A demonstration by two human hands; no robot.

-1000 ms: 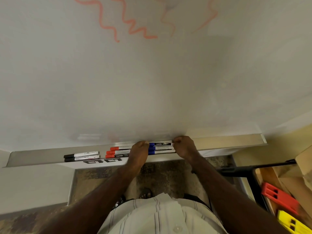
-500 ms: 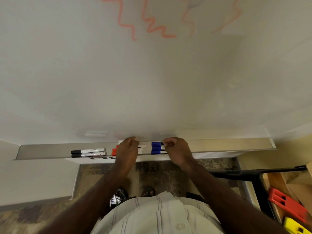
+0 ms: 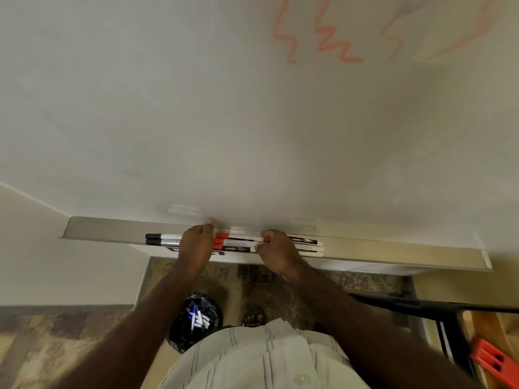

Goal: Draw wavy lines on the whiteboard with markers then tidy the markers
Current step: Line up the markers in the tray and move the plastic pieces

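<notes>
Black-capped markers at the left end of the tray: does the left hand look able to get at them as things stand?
Probably yes. The left hand rests on the tray right beside the black-capped markers, covering their right ends. Nothing lies between; the capped ends are bare.

Red-capped markers point(image 3: 238, 242) lengthwise on whiteboard point(image 3: 196, 122) ledge, black-capped pair point(image 3: 163, 239) leftward, perhaps touching.

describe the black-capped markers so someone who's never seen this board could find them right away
Look along the metal tray under the whiteboard. At its left end, left of the left hand, lie two black-capped markers, one behind the other. Their caps are black; the markers between the hands have red caps.
</notes>
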